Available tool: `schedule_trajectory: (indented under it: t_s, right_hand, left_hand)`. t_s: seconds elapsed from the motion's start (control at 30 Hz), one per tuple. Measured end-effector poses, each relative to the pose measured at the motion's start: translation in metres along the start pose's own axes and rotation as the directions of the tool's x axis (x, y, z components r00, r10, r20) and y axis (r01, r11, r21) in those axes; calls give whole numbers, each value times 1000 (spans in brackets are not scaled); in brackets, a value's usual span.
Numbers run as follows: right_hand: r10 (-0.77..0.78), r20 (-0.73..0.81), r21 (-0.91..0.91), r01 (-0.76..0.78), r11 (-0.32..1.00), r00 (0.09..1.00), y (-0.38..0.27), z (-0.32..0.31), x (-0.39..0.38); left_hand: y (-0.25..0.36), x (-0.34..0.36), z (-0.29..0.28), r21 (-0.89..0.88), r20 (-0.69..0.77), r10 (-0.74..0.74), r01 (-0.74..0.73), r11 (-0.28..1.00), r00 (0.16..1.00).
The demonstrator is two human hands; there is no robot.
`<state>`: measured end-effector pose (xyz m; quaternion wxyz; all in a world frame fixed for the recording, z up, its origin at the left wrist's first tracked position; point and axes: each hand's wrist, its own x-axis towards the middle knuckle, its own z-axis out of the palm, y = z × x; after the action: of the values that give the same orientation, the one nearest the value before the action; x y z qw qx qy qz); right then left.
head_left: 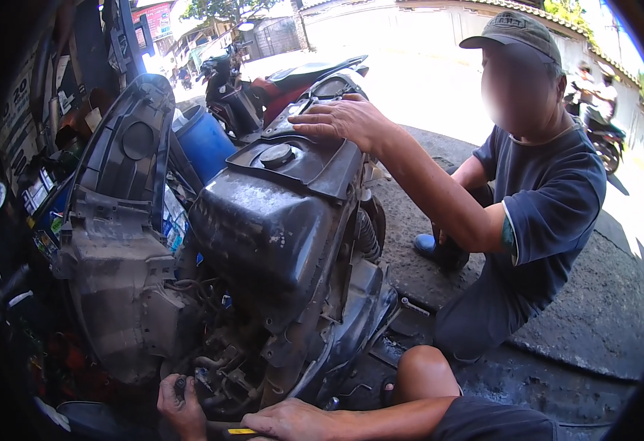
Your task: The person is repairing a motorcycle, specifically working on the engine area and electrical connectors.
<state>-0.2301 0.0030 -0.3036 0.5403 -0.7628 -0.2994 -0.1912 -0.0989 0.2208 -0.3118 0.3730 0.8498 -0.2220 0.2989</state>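
My left hand (182, 408) is at the lower end of a stripped motor scooter, fingers closed around a small dark rounded piece (181, 384), beside metal engine parts and hoses (223, 378). Close to its right, my right hand (292, 420) is closed, palm down, over something mostly hidden; a yellow strip (241, 431) shows at its fingertips. Above both hands sits the scooter's black tank (256, 228) with a round cap (276, 156). A dusty dark plastic panel (116, 272) stands upright to the left.
A co-worker (535, 198) in a cap squats at the right, one hand (337, 121) resting on the scooter's far end. Behind are a blue drum (204, 143) and a red-and-black motorbike (263, 88). A wrench-like tool (414, 307) lies on the ground. Riders pass on the road.
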Motion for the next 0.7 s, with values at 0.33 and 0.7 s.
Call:
schedule_trajectory:
  t_s: [0.33, 0.7]
  right_hand:
    - [-10, -14, 12, 10, 1000, 1000, 0, 0, -2]
    - [-61, 10, 148, 58, 987, 998, -12, 7, -12]
  left_hand:
    - [8, -2, 2, 100, 57, 36, -42, 994, 998]
    - [32, -9, -15, 137, 209, 59, -88, 987, 976]
